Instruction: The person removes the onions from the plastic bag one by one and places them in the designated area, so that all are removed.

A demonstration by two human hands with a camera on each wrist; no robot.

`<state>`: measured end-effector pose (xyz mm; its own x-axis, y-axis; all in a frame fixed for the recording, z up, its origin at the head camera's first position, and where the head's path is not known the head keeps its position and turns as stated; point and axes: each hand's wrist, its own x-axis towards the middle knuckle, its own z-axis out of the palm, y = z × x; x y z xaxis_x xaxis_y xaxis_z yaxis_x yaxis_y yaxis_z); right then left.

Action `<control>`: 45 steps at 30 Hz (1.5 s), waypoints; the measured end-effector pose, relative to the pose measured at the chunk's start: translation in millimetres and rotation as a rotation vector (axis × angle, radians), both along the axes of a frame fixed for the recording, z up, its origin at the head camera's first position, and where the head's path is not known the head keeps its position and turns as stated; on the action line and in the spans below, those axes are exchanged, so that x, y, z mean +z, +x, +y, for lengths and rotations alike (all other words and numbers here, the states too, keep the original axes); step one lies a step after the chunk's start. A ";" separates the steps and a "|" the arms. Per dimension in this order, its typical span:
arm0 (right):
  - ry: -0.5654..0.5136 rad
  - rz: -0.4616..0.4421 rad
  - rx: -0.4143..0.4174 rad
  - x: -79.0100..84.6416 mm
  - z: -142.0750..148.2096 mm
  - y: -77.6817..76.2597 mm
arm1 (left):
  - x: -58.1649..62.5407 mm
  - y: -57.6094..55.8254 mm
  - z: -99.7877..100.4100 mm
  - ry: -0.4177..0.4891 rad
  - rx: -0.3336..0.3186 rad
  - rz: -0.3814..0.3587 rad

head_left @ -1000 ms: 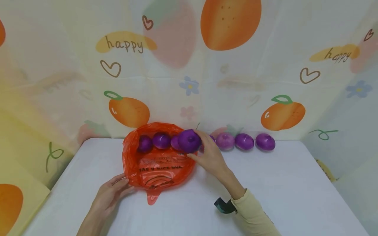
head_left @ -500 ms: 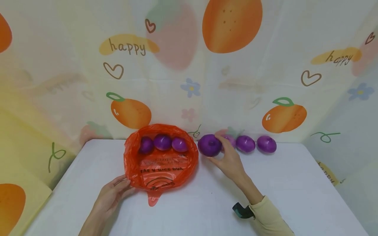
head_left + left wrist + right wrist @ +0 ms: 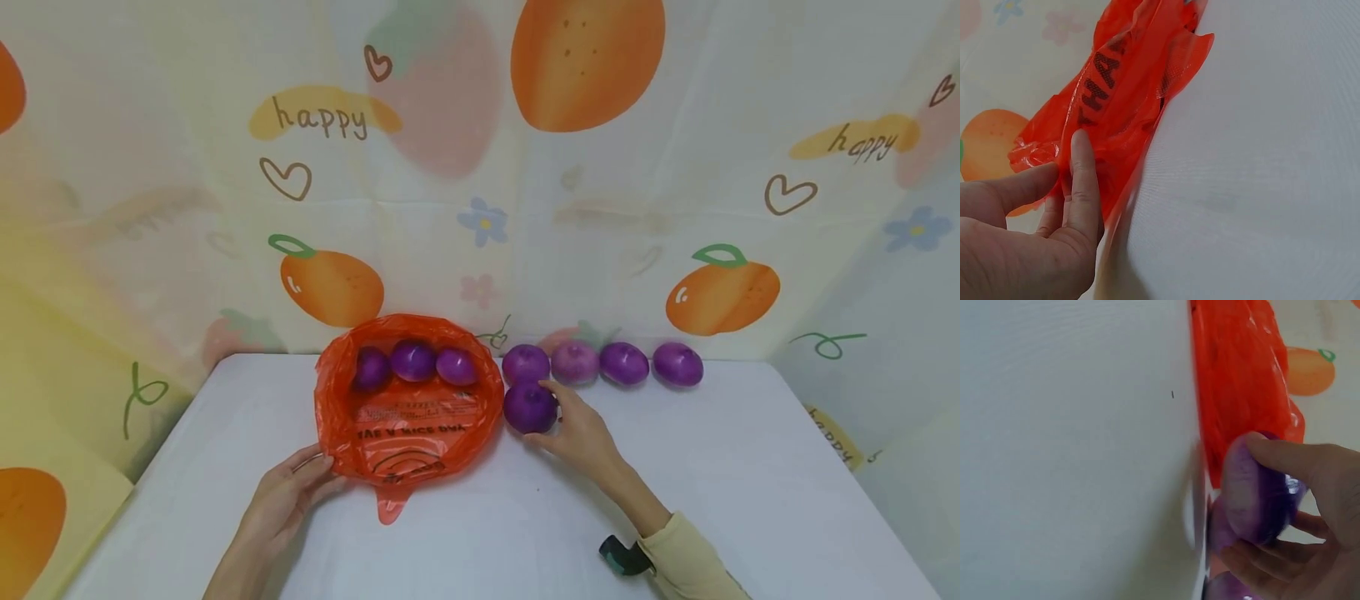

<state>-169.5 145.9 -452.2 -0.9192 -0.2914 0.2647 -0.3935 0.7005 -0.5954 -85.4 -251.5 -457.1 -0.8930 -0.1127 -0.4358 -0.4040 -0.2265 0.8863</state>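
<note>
An orange-red plastic bag (image 3: 420, 479) lies on the white table with its mouth spread wide, several purple onions (image 3: 413, 362) showing in a line within its opening. My left hand (image 3: 285, 500) is at the bag's near left edge; in the left wrist view the thumb and fingers (image 3: 1085, 187) pinch the film. Just right of the bag, my right hand (image 3: 581, 433) grips a purple onion (image 3: 530, 407) between thumb and fingers. That onion sits in front of the row, close to the bag's side. Whether it touches the table is unclear.
A row of several purple onions (image 3: 625, 364) stretches right from the bag along the back of the white table (image 3: 480, 542). Behind rises a fruit-patterned cloth (image 3: 585, 275). A dark strap-like piece (image 3: 624, 557) is beside the right sleeve (image 3: 693, 558).
My right hand has carried the onion rightward from the bag's mouth, then down and nearer to me, in front of the row. My left hand stays at the bag's edge.
</note>
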 end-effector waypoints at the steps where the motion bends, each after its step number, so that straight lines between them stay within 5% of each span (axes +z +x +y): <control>1: 0.013 -0.020 0.008 -0.9 -0.2 1.0 | -0.2 -0.1 -0.1 0.000 -0.001 0.003; 15: 0.100 -0.063 0.084 -2.3 3.9 5.7 | -0.7 0.3 1.3 -0.005 -0.002 0.003; 24: 0.203 0.005 0.077 26.7 -3.0 -1.5 | -3.8 -0.1 1.7 0.003 0.028 -0.056; 28: 0.089 0.129 0.003 49.7 -21.8 -3.3 | -5.1 -2.9 3.6 0.014 0.034 -0.059; 31: -0.023 0.188 0.031 63.5 -43.1 -5.3 | -4.6 -4.3 4.1 0.021 0.040 -0.053; 35: -0.058 0.112 0.182 74.9 -73.9 -9.1 | -3.8 -2.7 2.2 0.008 0.040 -0.045; 39: 0.022 -0.010 0.279 73.9 -101.4 -19.7 | -3.7 -2.6 1.1 0.005 0.027 -0.035; 45: 0.292 -0.093 0.250 54.6 -137.6 -35.1 | -4.2 -0.5 0.9 0.016 0.025 -0.019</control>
